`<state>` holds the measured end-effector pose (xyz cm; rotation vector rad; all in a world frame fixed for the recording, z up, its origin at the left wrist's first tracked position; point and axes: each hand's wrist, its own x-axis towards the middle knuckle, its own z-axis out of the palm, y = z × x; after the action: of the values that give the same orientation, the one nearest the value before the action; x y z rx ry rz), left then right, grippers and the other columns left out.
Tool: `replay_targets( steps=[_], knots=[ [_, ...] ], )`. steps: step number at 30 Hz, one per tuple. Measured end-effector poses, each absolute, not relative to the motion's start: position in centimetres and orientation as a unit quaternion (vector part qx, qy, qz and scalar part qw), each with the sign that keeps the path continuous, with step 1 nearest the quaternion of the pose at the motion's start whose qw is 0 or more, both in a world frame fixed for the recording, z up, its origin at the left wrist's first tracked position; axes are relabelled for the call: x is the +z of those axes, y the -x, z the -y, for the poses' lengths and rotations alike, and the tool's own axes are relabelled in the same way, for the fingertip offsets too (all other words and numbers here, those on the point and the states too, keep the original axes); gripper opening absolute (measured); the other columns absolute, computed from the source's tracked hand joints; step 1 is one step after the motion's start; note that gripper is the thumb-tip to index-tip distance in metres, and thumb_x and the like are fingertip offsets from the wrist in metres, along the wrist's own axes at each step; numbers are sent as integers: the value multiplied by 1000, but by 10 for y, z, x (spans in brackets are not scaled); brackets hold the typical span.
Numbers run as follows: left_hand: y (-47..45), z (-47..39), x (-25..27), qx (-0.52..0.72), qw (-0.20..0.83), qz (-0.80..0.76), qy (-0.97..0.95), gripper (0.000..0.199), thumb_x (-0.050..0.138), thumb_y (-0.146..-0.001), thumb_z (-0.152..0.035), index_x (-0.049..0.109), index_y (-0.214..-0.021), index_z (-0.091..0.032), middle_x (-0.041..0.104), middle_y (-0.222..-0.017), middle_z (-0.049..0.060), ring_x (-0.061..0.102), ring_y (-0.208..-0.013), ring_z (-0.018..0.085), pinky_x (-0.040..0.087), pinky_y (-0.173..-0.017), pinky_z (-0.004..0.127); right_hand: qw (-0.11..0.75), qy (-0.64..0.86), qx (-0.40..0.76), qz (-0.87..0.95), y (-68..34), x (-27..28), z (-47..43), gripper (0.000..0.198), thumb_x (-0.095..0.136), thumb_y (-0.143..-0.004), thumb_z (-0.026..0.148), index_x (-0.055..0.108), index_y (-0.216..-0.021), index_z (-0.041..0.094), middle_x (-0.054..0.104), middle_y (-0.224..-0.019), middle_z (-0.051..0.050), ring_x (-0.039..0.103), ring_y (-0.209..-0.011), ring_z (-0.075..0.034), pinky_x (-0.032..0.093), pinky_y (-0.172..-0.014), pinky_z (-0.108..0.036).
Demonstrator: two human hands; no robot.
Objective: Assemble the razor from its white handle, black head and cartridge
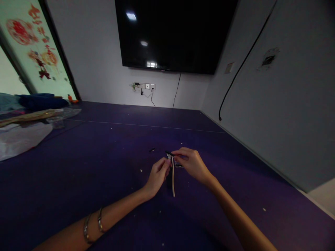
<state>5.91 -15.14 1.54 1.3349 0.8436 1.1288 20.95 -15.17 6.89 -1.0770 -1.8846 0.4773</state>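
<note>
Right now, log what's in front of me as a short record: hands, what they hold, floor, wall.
Left hand: fingers pinched on a small dark-and-silver piece; exact shape too small to tell
Right hand: fingers pinched at the same piece
Pale strip: extends from between the hands toward the wearer
Left forearm: two bracelets
Floor: purple; small dark piece lies beyond the left hand
Far wall: large dark screen above sockets
Right wall: black cable running diagonally

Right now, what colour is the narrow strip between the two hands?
The strip is pale cream; the head view shows it.
</note>
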Motion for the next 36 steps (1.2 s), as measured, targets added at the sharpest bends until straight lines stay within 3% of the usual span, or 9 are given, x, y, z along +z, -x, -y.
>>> replay_targets(
  steps=[13,36],
  knots=[
    [-59,148,10,503,508,-361,-599,37,46,-82,-52,51,-70,-17,35,-50,-7,30,-45,7,22,-43,20,480,457,190,724,-204,63,151,18,56,-77,19,71,-86,19,66,-78,-5,62,-70,-15,49,-63,-27],
    [-57,152,11,494,550,-353,-574,40,44,-82,-55,53,-78,-16,36,-53,-7,31,-43,5,23,-38,17,468,423,197,750,-206,74,157,18,54,-81,21,70,-90,21,67,-84,-6,62,-77,-16,49,-65,-28]
  ],
)
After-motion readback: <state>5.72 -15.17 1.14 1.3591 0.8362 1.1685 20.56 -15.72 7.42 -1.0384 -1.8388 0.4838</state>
